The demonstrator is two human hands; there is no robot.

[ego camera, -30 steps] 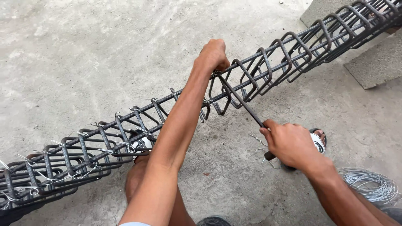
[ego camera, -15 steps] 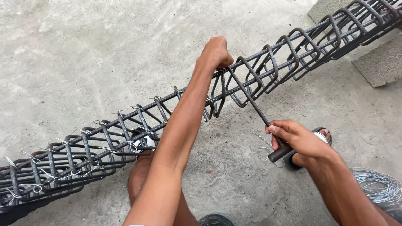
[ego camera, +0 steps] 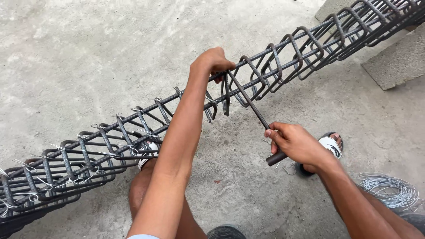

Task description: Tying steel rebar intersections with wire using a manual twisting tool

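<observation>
Hands (ego camera: 297, 144) tying rebar cage (ego camera: 283, 59) w/ hook (ego camera: 252, 108)

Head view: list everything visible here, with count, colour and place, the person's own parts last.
rebar cage: one, dark grey, lying diagonally from lower left to upper right over the floor
tie wires: several, pale silver, twisted at the cage's left joints
hook tool: one, dark metal, running from the cage down to the right hand
wire coil: one, silver, floor at lower right
concrete block: one, grey, upper right under the cage
concrete floor: grey, throughout
sandal: black and white, right foot
left hand: grip on the cage's top bar
right hand: grip on the tool's handle
</observation>
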